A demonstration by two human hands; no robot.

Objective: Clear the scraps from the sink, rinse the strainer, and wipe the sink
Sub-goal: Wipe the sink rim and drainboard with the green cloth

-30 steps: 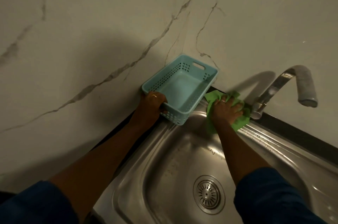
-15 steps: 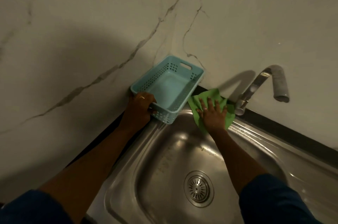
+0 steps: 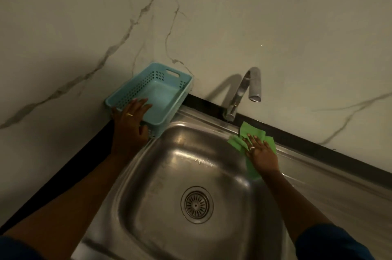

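The steel sink [image 3: 167,170] lies below me, with the round strainer [image 3: 196,204] seated in its drain. I see no scraps in the basin, only a few wet streaks on the back wall. My right hand [image 3: 262,152] lies flat, fingers spread, on a green cloth [image 3: 250,130] and presses it onto the sink's back right rim, just right of the tap's base. My left hand [image 3: 131,124] rests over the near rim of a light blue perforated basket [image 3: 163,90], thumb against its near wall.
The basket stands at the sink's back left corner against the marble wall. The curved steel tap [image 3: 244,88] rises from the back rim, with no water running. A ribbed steel drainboard [image 3: 331,185] extends to the right. Dark counter edge runs along the left.
My right hand has slid the green cloth along the back rim from beside the basket, past the tap, to its right. The left hand's fingers have flattened over the basket's rim.
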